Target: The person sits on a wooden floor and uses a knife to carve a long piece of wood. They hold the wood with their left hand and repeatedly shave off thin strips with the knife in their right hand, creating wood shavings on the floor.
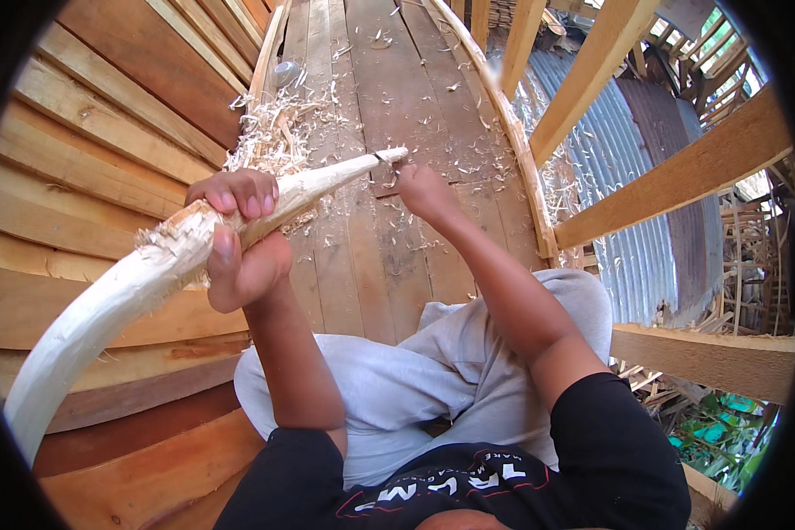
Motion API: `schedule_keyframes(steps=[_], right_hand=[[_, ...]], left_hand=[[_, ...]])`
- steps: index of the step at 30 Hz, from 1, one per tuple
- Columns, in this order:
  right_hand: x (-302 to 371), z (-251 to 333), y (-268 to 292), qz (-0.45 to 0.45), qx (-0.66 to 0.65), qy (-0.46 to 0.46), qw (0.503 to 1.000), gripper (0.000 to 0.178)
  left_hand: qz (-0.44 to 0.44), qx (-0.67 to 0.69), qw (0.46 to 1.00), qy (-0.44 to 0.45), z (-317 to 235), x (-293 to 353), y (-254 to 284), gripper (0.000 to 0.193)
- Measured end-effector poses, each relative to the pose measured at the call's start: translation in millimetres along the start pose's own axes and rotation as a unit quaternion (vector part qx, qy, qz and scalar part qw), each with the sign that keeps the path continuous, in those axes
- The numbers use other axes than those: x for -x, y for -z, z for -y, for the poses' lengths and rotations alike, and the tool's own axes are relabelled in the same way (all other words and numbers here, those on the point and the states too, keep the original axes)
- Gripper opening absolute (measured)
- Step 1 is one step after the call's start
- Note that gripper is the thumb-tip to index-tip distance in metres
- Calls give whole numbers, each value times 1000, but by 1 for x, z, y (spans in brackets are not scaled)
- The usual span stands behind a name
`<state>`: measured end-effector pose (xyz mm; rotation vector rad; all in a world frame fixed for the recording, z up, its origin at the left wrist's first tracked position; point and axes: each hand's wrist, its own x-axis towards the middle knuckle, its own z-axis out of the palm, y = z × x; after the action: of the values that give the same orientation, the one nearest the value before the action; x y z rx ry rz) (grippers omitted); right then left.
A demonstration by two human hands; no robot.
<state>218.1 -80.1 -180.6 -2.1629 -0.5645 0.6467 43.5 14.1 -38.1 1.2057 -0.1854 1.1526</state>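
A long, pale, peeled wooden pole (119, 296) curves up from the lower left and narrows to a tip near the middle of the view. My left hand (258, 267) is wrapped round its thicker part, beside a rough, splintered patch. Out by the tip, my right hand (427, 192) is closed in a fist. A thin dark blade (379, 158) lies across the pole there, apparently a knife held in that fist; its handle is hidden by my fingers.
Curly wood shavings (278, 132) heap up on the plank floor (362, 256), beside stacked boards (88, 168) at the left. A small clear container (286, 73) stands beyond the heap. Wooden railing posts (671, 190) line the right side, with corrugated metal sheets (623, 150) outside them.
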Motion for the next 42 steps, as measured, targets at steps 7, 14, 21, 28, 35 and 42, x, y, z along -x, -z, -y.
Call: schedule_keyframes(steps=[7, 14, 21, 28, 35, 42], right_hand=[[44, 51, -4, -5, -29, 76, 997, 56], [65, 71, 3, 19, 26, 82, 996, 56], [39, 44, -1, -12, -12, 68, 998, 54], [49, 49, -18, -53, 0, 172, 984, 57], [45, 58, -8, -22, 55, 109, 992, 54], [-5, -16, 25, -10, 160, 55, 986, 53]], left_hand=[[-70, 46, 996, 4, -17, -3, 6, 31], [-106, 57, 993, 15, -20, -4, 27, 27], [-100, 61, 993, 20, -13, -8, 16, 27], [-125, 38, 991, 17, -9, -10, 14, 23], [-152, 78, 985, 28, 4, -7, 48, 19], [-92, 83, 991, 42, 4, -7, 13, 21]])
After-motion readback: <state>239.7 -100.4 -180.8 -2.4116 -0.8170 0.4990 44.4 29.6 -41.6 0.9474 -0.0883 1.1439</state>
